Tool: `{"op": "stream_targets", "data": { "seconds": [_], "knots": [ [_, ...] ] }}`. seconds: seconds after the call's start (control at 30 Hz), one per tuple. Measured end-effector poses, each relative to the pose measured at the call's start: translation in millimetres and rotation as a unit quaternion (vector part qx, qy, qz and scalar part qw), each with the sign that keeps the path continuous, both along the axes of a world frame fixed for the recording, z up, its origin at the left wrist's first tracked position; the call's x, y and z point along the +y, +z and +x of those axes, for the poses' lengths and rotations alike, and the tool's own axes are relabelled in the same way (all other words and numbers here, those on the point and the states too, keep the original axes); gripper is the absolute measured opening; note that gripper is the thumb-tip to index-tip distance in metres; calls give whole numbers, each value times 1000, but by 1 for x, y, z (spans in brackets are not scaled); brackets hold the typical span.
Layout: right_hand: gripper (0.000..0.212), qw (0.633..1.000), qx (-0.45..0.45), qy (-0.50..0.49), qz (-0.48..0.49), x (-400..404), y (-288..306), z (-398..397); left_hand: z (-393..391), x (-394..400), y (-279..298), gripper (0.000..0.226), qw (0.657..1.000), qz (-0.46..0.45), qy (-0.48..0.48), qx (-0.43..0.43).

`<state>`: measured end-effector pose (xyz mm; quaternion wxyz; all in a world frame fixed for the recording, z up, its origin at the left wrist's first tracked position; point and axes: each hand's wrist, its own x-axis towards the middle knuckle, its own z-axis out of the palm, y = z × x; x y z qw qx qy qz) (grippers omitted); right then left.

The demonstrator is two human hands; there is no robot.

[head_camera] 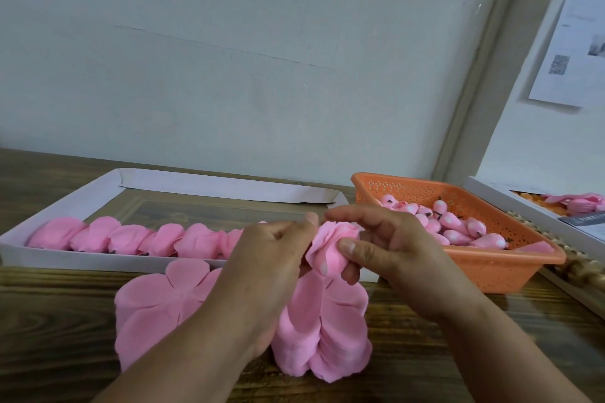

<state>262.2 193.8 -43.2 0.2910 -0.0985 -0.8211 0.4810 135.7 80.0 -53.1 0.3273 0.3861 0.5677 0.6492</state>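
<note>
Both my hands meet over the middle of the wooden table around a pink fabric flower. My left hand curls its fingers around the flower's left side. My right hand pinches the petals between thumb and fingers. Below them lie two thick stacks of pink petal sheets: one stack on the left, another under my hands. A shallow white cardboard tray behind holds a row of finished pink flowers.
An orange perforated basket at the right holds several pink buds with dark stems. Further right, another white box holds more pink pieces. A grey wall rises behind the table, with a printed sheet pinned at the upper right.
</note>
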Motion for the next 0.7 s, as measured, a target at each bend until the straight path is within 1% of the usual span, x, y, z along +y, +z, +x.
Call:
{"op": "stream_targets", "data": {
  "seconds": [0.07,0.13,0.2,0.27,0.3,0.37,0.43,0.5,0.6,0.7],
  "knots": [
    [18,1000,-5,6,6,-2,1,-1,1,1,-1,37,1000,-2,-4,-3],
    [11,1000,-2,-10,5,-3,1,-2,1,1,-2,34,1000,-4,-8,-8],
    [14,1000,8,-25,-1,-2,1,-1,0,1,-2,29,1000,-6,-18,-3],
    [6,999,20,-34,-8,-2,2,-1,-4,2,-3,24,1000,1,-16,-7],
    [2,999,26,-41,-11,-3,2,-1,-6,2,-2,25,1000,2,-17,-21],
    [5,997,33,-66,-17,-3,3,-2,-9,1,-2,27,999,-14,-34,-34],
    [5,995,27,-90,-10,-4,3,-2,-8,0,-2,24,998,-29,-45,-19],
    [4,994,9,-104,8,-5,4,-3,-4,0,-4,26,999,-37,-36,2],
    [6,994,-6,-110,7,-9,4,-5,2,1,-6,23,998,-35,10,50],
    [8,994,-23,-106,-3,-11,4,-7,5,2,-8,27,992,-33,52,106]
  ]
}}
